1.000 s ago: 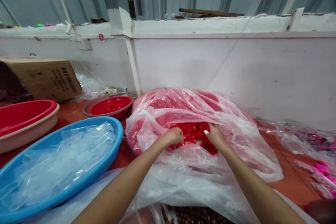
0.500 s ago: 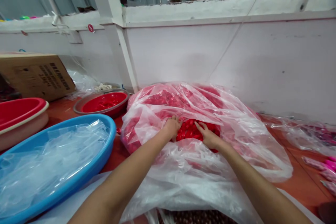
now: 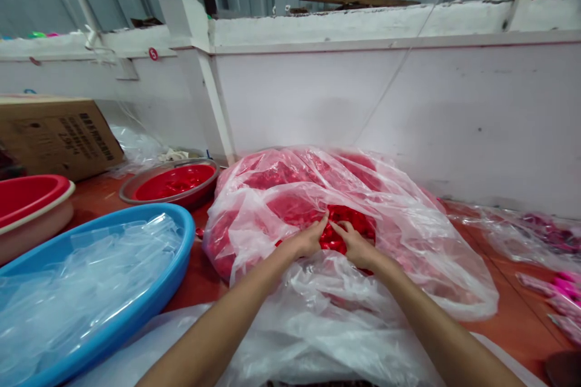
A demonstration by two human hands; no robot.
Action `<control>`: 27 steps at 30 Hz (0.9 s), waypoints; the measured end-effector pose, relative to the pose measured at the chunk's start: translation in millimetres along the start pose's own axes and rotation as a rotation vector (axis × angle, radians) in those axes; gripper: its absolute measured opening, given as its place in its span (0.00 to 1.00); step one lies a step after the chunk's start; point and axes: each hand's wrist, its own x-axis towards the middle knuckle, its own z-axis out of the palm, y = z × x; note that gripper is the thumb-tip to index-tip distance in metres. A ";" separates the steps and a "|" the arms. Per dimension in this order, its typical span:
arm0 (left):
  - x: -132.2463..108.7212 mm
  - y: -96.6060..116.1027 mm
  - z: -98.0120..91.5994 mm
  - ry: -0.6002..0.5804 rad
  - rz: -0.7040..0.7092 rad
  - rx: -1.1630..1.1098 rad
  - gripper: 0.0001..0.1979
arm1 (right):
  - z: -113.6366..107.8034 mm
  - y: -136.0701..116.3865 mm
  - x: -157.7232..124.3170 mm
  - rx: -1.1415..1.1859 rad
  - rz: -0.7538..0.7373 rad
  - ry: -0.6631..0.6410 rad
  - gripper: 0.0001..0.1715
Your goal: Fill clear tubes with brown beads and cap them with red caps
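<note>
A large clear plastic bag (image 3: 422, 254) full of shiny red pieces lies against the wall, with its mouth towards me. My left hand (image 3: 309, 240) reaches into the mouth from the left, one digit stretched upward and the other fingers partly hidden. Facing it from the right, my right hand (image 3: 358, 247) has its fingers apart and dips into the opening. Between and behind the hands show the loose glossy red pieces (image 3: 349, 221), too blurred to name exactly. Both hands touch the pieces or the plastic at the opening; neither visibly grips anything.
At left stands a blue basin (image 3: 184, 236) of clear plastic sleeves. Behind it are a metal-rimmed basin (image 3: 129, 190) with red contents, red and white basins (image 3: 68, 202) and a cardboard box (image 3: 59, 139). Pink packets (image 3: 563, 290) lie at right on the red tabletop (image 3: 508, 272).
My left hand has shifted right and slightly down, closer to my right hand, and turned so one digit points up. The right hand stays nearly in place. The view has moved slightly.
</note>
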 end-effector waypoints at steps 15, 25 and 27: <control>-31.5 111.6 -55.9 0.047 -0.073 -0.492 0.55 | -69.4 -119.2 -49.0 0.540 -0.156 0.004 0.45; -173.5 197.8 23.1 0.011 -0.075 -0.914 0.47 | -37.5 -168.7 -222.2 0.781 -0.011 -0.030 0.43; -195.5 194.0 71.3 -0.094 -0.091 -1.074 0.42 | -13.0 -139.0 -259.3 0.703 0.003 0.003 0.42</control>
